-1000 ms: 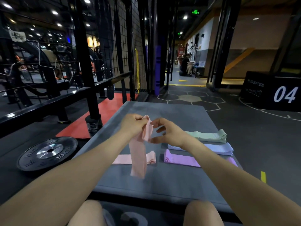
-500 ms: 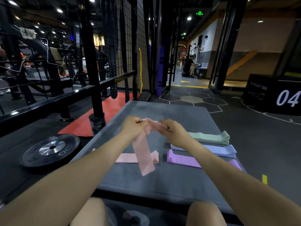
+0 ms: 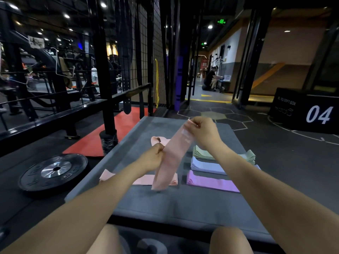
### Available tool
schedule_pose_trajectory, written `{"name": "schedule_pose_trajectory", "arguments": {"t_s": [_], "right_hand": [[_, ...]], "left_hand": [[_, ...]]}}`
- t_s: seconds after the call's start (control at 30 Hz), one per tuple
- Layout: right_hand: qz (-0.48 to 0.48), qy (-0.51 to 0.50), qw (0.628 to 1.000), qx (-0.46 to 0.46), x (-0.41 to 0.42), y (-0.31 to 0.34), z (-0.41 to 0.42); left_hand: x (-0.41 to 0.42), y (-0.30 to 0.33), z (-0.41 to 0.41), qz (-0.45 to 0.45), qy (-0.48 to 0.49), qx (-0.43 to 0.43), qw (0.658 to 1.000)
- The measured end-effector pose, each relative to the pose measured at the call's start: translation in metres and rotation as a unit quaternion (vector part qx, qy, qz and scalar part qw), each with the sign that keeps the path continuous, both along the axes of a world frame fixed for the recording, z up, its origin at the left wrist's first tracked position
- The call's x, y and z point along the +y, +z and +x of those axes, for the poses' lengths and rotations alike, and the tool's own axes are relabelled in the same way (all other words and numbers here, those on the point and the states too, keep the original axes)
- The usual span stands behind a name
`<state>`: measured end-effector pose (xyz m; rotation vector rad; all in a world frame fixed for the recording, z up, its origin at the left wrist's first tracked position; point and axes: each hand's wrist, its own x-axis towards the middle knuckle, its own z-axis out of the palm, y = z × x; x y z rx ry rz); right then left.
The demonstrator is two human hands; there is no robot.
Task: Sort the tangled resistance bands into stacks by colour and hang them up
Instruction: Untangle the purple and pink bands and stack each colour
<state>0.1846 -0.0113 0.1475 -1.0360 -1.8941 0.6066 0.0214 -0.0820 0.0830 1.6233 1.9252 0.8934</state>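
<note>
Grey padded mat [image 3: 165, 204] on a dim gym floor, serving as the sorting surface. Above it, a pink band [image 3: 174, 154] stretched on a slant in the air: top end pinched by the right hand [image 3: 202, 133], lower edge gripped by the left hand [image 3: 153, 158], tail hanging down over the pink stack [image 3: 145, 179]. Looks thin, light, limp and stretchy; probably best held flat by its two ends, since anything gripped mid-length would likely sag and twist. No bins or trays, only piles lying straight on the mat: green stack [image 3: 203, 154] farthest, blue stack [image 3: 205, 165] just in front, purple stack [image 3: 209, 181] nearest, one loose pink loop [image 3: 158, 140] beyond the left hand. Off the mat, a weight plate [image 3: 55, 171] flat on the floor beside a black rack post [image 3: 105, 79].
</note>
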Motion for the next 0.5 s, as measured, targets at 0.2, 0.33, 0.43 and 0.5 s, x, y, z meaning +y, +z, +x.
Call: {"name": "schedule_pose_trajectory", "arguments": {"t_s": [0.2,0.33,0.43,0.5], "right_hand": [[-0.030,-0.077,0.997,0.007,0.009,-0.009,0.006],[-0.084,-0.121,0.988,0.040,0.016,-0.019,0.014],[-0.106,-0.139,0.984,0.045,0.018,-0.026,0.019],[-0.125,-0.154,0.979,0.040,0.020,-0.033,0.022]], "left_hand": [[-0.010,0.006,0.007,0.033,-0.007,-0.088,0.996],[-0.020,0.004,-0.002,-0.013,-0.087,-0.067,0.994],[-0.026,-0.006,-0.018,-0.060,-0.089,-0.031,0.994],[-0.029,-0.014,-0.033,-0.075,-0.077,-0.046,0.993]]}}
